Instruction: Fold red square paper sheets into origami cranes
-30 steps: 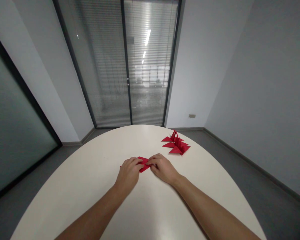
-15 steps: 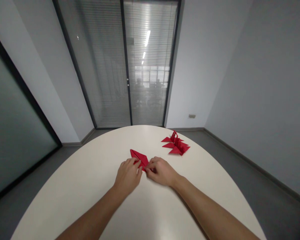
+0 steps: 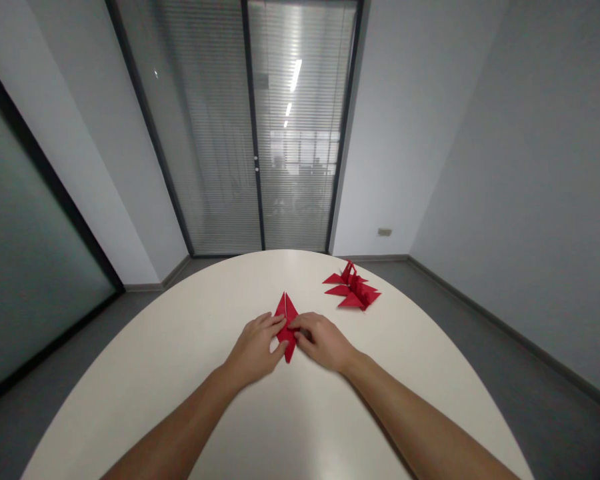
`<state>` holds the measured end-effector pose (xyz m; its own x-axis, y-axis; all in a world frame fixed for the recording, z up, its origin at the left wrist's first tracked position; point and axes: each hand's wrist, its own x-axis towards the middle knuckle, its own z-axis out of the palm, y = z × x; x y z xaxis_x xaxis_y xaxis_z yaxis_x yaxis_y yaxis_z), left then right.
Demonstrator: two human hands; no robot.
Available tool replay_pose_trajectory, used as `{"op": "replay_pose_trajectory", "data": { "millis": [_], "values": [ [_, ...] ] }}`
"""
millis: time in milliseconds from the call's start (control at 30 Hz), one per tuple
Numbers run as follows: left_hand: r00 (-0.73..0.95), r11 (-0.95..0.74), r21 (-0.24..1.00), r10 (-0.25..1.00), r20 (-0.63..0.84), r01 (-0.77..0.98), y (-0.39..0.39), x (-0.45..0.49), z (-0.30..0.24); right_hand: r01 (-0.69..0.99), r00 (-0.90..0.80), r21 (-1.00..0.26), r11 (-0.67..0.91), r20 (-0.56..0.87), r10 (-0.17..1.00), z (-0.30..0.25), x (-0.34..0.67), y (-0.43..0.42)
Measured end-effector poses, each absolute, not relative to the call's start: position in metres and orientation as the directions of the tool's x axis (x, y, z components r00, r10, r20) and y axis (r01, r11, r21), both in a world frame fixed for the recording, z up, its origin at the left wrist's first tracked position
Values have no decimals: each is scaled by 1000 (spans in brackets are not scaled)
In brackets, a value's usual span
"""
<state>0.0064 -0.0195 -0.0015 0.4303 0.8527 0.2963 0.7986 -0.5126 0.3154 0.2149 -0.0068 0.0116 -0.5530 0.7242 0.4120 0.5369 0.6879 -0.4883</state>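
Observation:
A folded red origami paper point(image 3: 291, 311) lies on the white table between my hands. It is a narrow diamond, with a slit down its upper half and one point toward me. My left hand point(image 3: 257, 347) holds its left side, fingertips on the paper and thumb near the lower point. From the right, my right hand point(image 3: 323, 341) grips the opposite edge with curled fingers. Both sets of fingertips cover the middle of the paper. Several finished red paper cranes point(image 3: 353, 290) stand close together beyond my right hand.
The round white table point(image 3: 180, 353) curves away on both sides. Behind it is a glass partition with blinds point(image 3: 220, 167). A small wall socket point(image 3: 385, 232) sits low on the wall at right.
The folded paper has turned from a slant to upright, its slit point now facing away from me. My left hand has shifted slightly; the cranes have stayed put.

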Motion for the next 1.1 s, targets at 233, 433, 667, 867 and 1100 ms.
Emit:
{"op": "replay_pose_trajectory", "data": {
  "millis": [233,433,667,867,1100],
  "values": [
    [530,-581,310,814,237,753,-19,-5,-2,621,-473,-464,631,420,775,6,218,-3],
    [546,-597,303,802,242,743,-22,-6,3,622,-472,-460,634,427,772,4,218,-3],
    [538,-602,288,797,273,745,-20,-5,-2,607,-481,-472,639,422,769,6,217,-5],
    [507,-595,326,801,320,735,-22,-3,-1,558,-486,-520,646,426,763,8,216,-7],
    [543,-646,323,760,358,692,-22,-3,-1,643,-353,-570,512,373,858,7,215,-6]
  ]
}}
